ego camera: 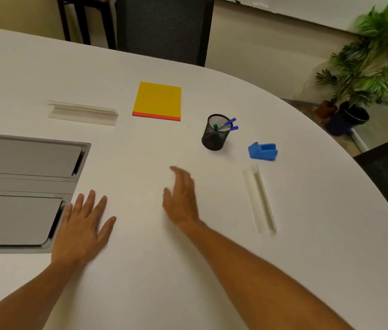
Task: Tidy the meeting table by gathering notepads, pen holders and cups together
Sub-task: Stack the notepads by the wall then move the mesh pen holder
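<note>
Nothing looks gathered yet: the notepad (156, 101) lies far across the table (307, 234), the pen holder (214, 132) stands well apart to its right, no cup shows, and both the flat left hand (82, 226) and the raised right hand (181, 196) are empty, fingers relaxed.

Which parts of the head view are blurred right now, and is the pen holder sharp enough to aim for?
Head view: the right hand is smeared by motion, the plant is blurred too; the left hand and pen holder look sharp; light is soft, no glare; the table edge bows from the wide lens.
</note>
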A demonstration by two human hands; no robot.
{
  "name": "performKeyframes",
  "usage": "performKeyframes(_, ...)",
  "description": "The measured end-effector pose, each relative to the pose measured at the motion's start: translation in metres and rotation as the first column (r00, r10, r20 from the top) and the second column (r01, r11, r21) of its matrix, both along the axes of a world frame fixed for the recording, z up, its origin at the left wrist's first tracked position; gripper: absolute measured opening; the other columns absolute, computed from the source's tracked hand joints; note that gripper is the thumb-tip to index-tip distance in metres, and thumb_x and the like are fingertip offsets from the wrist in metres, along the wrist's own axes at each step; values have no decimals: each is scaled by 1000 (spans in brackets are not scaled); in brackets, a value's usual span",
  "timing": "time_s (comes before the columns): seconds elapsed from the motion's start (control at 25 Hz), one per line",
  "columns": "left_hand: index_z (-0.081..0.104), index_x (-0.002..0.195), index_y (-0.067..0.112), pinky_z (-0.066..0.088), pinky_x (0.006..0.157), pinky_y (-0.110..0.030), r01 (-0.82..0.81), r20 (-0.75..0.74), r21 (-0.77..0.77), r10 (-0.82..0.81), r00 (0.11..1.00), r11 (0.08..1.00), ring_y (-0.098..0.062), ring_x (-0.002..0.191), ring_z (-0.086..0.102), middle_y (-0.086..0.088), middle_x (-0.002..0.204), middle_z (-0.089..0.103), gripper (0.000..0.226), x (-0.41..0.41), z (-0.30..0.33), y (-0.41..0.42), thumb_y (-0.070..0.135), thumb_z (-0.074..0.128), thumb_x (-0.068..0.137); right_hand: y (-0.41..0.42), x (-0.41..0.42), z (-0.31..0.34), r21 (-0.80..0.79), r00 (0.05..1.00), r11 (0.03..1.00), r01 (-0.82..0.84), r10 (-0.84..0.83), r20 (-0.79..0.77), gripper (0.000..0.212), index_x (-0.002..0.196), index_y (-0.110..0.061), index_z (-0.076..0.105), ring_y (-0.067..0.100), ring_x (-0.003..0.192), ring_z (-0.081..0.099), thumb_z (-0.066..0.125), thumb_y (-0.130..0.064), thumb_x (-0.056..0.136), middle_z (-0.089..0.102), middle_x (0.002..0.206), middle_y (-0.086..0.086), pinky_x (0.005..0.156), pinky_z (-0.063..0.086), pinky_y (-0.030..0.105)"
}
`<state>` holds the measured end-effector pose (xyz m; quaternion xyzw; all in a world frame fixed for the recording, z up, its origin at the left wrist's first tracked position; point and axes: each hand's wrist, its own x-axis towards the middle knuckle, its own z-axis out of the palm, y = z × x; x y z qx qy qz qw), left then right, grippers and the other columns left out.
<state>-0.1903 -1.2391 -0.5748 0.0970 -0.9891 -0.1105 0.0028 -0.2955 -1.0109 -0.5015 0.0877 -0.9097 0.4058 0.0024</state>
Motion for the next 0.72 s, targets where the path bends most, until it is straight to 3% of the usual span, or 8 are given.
performKeyframes(0.16, 25, 156, 23, 5, 124, -45, 1, -5, 1, -1, 1000, 1000, -21, 153, 1, -1, 165, 10, 79, 1, -1, -1, 69, 10, 94, 32, -70, 4, -95, 944, 943, 319, -307, 121, 80, 153, -9, 24, 32, 137, 38, 71, -18, 89, 33, 153, 14, 112, 36, 43)
performKeyframes(0.32, 23, 156, 23, 5, 124, -44, -3, -5, 11, 3, 1000, 1000, -20, 153, 0, 0, 165, 8, 77, 1, -1, 0, 68, 13, 94, 52, -131, 0, -161, 860, 854, 495, -455, 233, 110, 158, -12, 10, 37, 141, 35, 84, -29, 79, 22, 158, 16, 115, 35, 50)
performKeyframes(0.48, 19, 157, 24, 6, 124, -45, -9, -8, -1, 9, 1000, 1000, -19, 153, -3, 1, 165, 6, 75, 2, -2, -1, 67, 13, 95, 56, -168, -6, -221, 813, 789, 574, -515, 272, 122, 158, -14, 6, 37, 142, 35, 89, -33, 71, 24, 158, 16, 115, 36, 51)
performKeyframes(0.72, 20, 157, 24, 7, 124, -45, -3, -28, 5, 4, 1000, 1000, -19, 153, -2, 1, 165, 7, 75, 2, -3, 0, 67, 15, 95, 57, -198, -15, -291, 817, 763, 577, -537, 211, 126, 159, -15, 5, 36, 140, 38, 90, -35, 68, 36, 154, 15, 116, 34, 51)
